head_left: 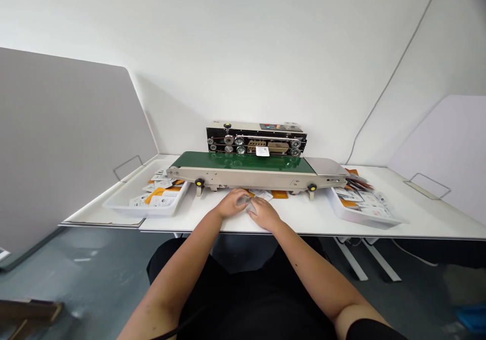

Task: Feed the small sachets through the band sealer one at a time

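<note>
My left hand [232, 203] and my right hand [265, 214] are close together over the table's front, with fingers curled inward. Between their fingertips is a small pale, see-through thing [249, 206], too small and covered to name. Just beyond them stands a band sealing machine [243, 178] with a green conveyor belt [228, 161]. A white packet [262, 151] is upright at its sealing rollers, above the belt. White and orange packets [280, 195] lie on the table under the conveyor, partly hidden by my hands.
On the left, a white plastic bin [114, 204] holds several white and orange packets. Another translucent bin [374, 222], full of packets, stands to the right. Grey-white panels [68, 127] flank the white table [429, 213]; a wall rises behind the machine.
</note>
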Available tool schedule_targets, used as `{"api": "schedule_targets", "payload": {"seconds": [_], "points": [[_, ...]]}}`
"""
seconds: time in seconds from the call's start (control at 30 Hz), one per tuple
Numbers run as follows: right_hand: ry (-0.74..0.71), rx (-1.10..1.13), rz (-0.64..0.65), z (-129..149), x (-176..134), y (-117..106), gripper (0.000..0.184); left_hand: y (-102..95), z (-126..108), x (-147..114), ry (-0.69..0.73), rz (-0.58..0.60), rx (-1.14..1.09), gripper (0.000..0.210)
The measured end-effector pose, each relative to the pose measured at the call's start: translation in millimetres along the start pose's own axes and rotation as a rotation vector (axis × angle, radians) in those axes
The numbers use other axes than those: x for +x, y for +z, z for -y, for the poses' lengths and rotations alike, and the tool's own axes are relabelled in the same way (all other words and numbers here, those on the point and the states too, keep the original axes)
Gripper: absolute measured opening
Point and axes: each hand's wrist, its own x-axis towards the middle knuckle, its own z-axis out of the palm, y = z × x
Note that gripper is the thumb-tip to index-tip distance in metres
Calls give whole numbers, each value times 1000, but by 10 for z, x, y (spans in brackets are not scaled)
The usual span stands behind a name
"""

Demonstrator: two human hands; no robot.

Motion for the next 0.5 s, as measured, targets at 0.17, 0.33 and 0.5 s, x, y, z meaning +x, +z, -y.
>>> {"api": "schedule_targets", "payload": {"seconds": [0.17, 0.33, 0.5], "points": [[-68, 30, 24, 26, -74, -111, 44, -9, 4, -1, -22, -29, 18, 29], [-244, 63, 45, 97, -136, -162, 51, -45, -50, 8, -23, -61, -7, 26], [-106, 4, 102, 124, -139, -169, 73, -77, -112, 20, -22, -82, -28, 22]]}}
